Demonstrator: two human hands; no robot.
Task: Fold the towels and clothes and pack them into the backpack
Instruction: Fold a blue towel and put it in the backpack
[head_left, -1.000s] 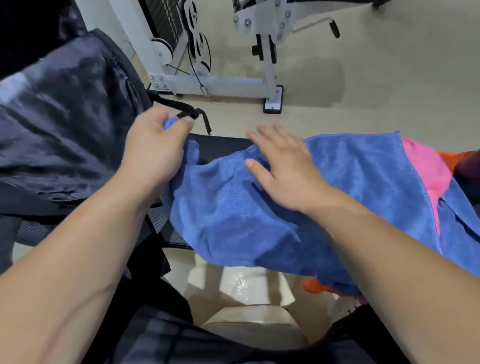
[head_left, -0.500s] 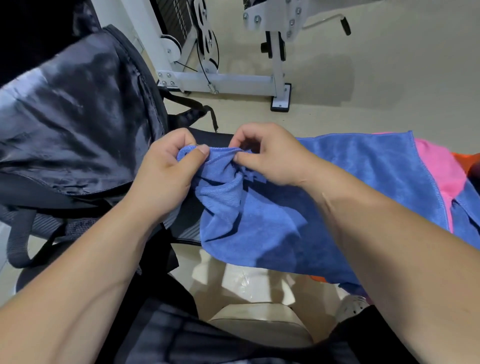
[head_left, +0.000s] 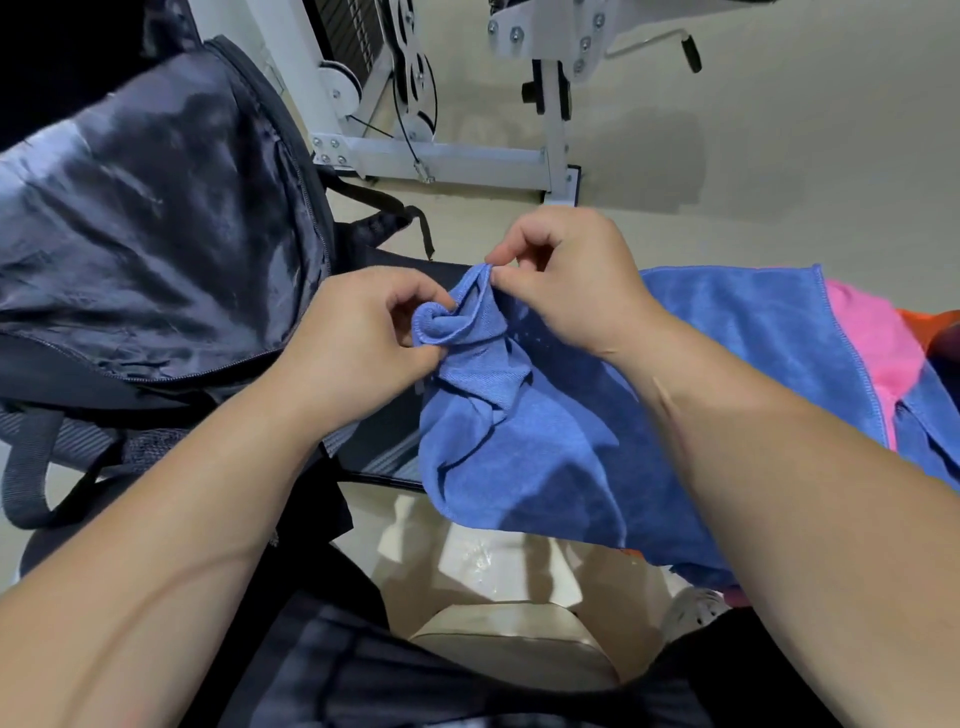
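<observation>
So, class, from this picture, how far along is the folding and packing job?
Barely begun. Done: nothing visibly folded or packed; the backpack lies at the left, seemingly unzipped. In hand: the left hand and right hand both pinch a bunched corner of the blue towel. Left: fold that towel, then the pink cloth and orange cloth at the right, and pack everything.

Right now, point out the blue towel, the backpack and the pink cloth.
blue towel (head_left: 545, 441): head view, its hanging middle below the bunched corner.
backpack (head_left: 156, 208): head view, its shiny dark panel.
pink cloth (head_left: 878, 343): head view, the strip past the towel's right hem.
</observation>
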